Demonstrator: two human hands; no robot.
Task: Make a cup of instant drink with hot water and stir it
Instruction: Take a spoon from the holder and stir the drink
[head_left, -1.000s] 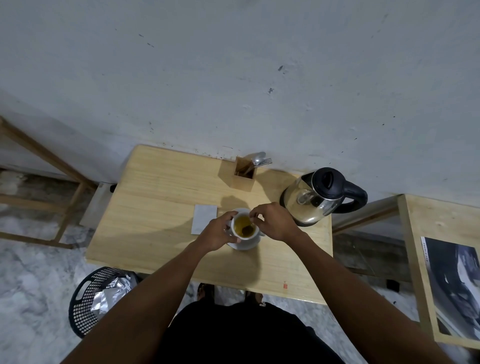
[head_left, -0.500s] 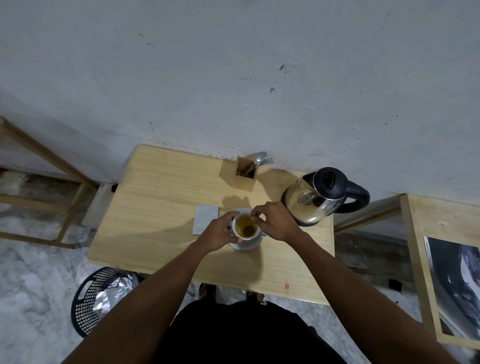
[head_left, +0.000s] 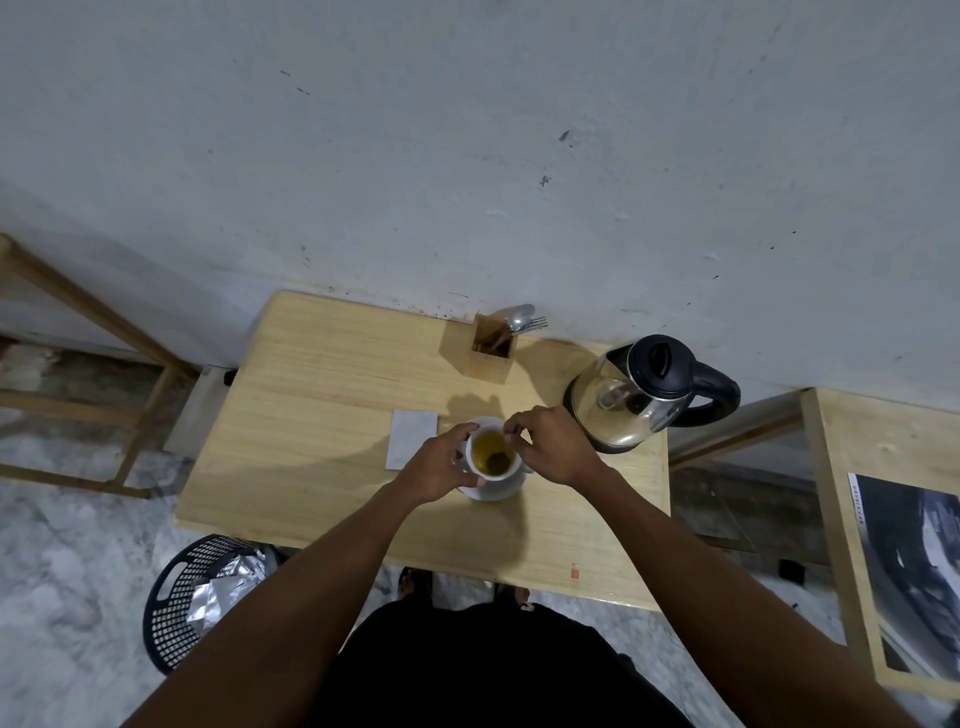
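The cup (head_left: 491, 457) stands on a saucer (head_left: 497, 487) near the middle of the table (head_left: 322, 415), slightly toward its right half. The left hand (head_left: 435, 467) is against the cup's left side, the right hand (head_left: 553, 447) at its right rim. A paper sachet (head_left: 412, 446) lies flat just left of the cup. The kettle (head_left: 636, 397) sits near the right edge, behind and right of the cup. A cutlery holder (head_left: 488, 351) stands at the back edge by the wall, with a spoon (head_left: 519, 314) and fork (head_left: 535, 325) in it. A basket (head_left: 200, 597) is on the floor below the front left corner
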